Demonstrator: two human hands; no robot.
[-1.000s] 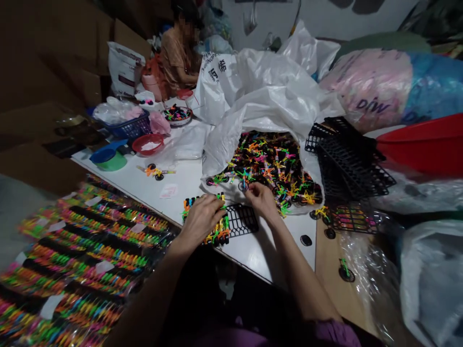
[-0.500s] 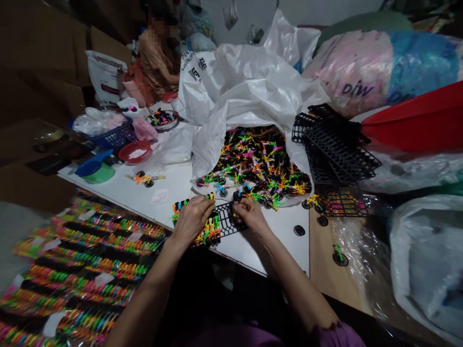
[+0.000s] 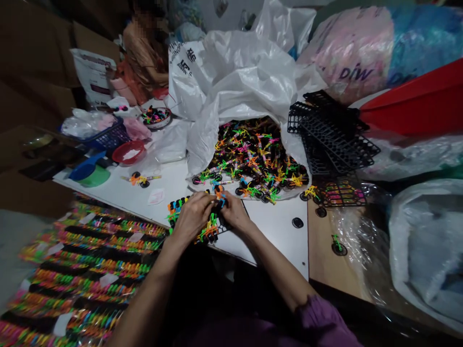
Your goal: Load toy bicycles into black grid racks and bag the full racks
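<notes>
I have a small orange-and-blue plastic toy bicycle [image 3: 219, 194] pinched in the right hand [image 3: 234, 212], over a black plastic lattice tray [image 3: 223, 224] near the edge of the white surface [image 3: 269, 226]. I judge it light and stiff, its thin parts fragile, best held by the frame. Its long axis seems to run far to near; fingers hide which end leads. The left hand [image 3: 193, 213] lies over the packed multicoloured toys [image 3: 210, 233]; I can't tell whether it grips.

Assembly workshop, open sack [image 3: 249, 91] of toy bicycles [image 3: 253, 156], stacked black racks [image 3: 325, 137], rows of colourful packs [image 3: 97, 253], a co-worker [image 3: 144, 55] behind
</notes>
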